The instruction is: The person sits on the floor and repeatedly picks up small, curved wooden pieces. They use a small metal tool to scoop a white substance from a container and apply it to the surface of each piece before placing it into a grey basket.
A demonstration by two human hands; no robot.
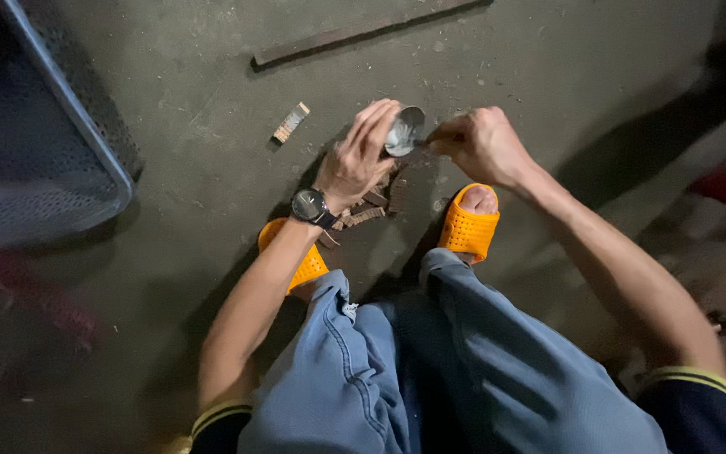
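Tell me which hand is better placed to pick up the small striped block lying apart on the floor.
The left hand, probably. The small striped block lies on the floor on its side, closer to it. The right hand is farther away. Both hands are occupied at the round metal piece.

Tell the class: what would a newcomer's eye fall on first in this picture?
Probably the bright orange slippers low in the middle, on the grey concrete floor. Just above them the left hand and right hand meet around a small round shiny metal piece. A blue perforated crate fills the left edge.
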